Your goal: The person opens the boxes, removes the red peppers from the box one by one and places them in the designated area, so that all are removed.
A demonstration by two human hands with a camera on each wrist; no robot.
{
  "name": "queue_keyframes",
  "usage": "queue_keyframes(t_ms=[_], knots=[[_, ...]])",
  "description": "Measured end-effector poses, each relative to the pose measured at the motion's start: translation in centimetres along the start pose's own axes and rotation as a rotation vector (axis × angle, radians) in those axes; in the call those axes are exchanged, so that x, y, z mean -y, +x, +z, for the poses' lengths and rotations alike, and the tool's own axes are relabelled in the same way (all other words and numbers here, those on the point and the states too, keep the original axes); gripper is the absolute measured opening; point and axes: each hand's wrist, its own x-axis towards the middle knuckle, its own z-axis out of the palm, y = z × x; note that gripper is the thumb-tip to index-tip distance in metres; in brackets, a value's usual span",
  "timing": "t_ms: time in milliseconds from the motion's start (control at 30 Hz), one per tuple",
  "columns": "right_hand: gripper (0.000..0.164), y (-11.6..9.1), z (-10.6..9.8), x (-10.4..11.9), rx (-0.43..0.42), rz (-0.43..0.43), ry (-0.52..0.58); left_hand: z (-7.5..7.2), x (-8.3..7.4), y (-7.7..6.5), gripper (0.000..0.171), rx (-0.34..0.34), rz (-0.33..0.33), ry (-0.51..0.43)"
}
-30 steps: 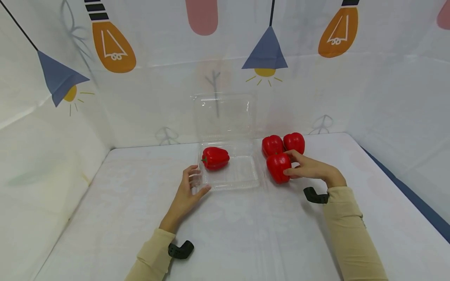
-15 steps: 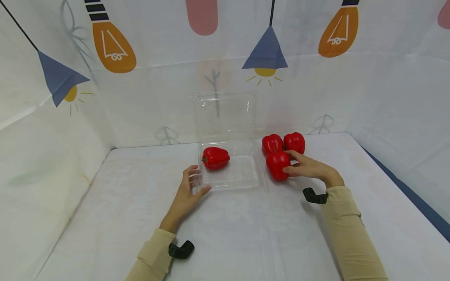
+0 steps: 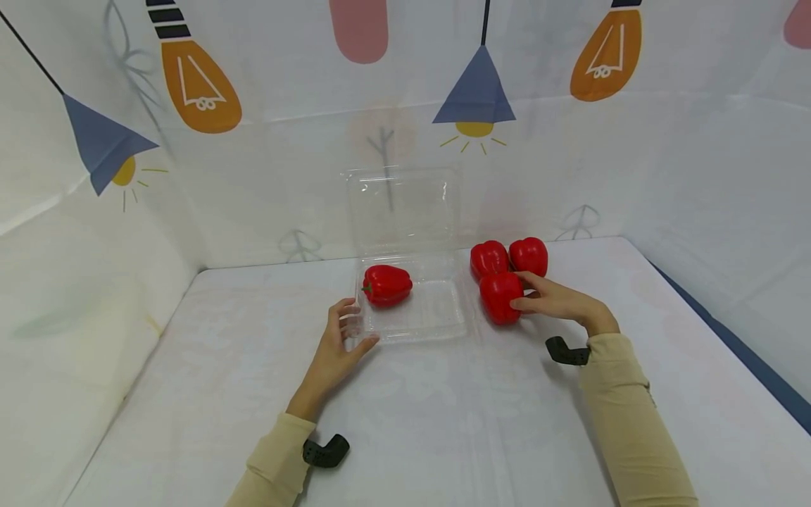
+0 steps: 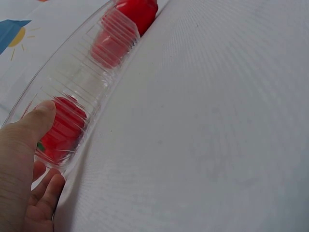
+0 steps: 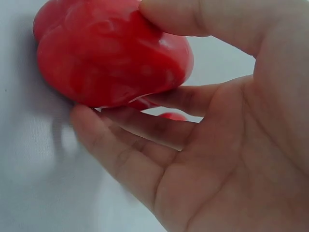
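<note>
A clear plastic clamshell box [image 3: 437, 325] stands at the back of the table, its lid [image 3: 405, 211] raised. One red bell pepper [image 3: 388, 286] lies on its side in the left part of the box. My left hand [image 3: 336, 352] holds the box's front left corner, and in the left wrist view the thumb [image 4: 41, 118] lies against its wall. Right of the box, my right hand [image 3: 560, 301] grips another red bell pepper [image 3: 500, 298] between thumb and fingers. The right wrist view has that pepper [image 5: 111, 53] up close, with fingers beneath it.
Two more red bell peppers, one [image 3: 489, 260] at left and one [image 3: 529, 256] at right, sit just behind the gripped one. A white printed curtain [image 3: 272, 176] rises at the table's back edge. White cloth covers the table [image 3: 431, 422].
The pepper in my right hand has shifted very slightly toward the back, with the hand. My left hand and the box keep their places.
</note>
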Motion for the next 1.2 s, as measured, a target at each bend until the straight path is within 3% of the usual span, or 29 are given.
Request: queue_keyframes(t_ms=[333, 567, 1200], knots=[[0.077, 0.1, -0.2, -0.5, -0.003, 0.023, -0.011, -0.8, -3.9, -0.9, 0.075, 0.019, -0.006, -0.01], [0.078, -0.1, -0.2, -0.2, 0.007, 0.024, -0.009, 0.0, 0.3, 0.0, 0.08, -0.003, -0.004, -0.003], [0.082, -0.1, -0.4, -0.3, 0.003, 0.043, -0.048, 0.0, 0.5, 0.1, 0.081, -0.006, 0.007, -0.014]])
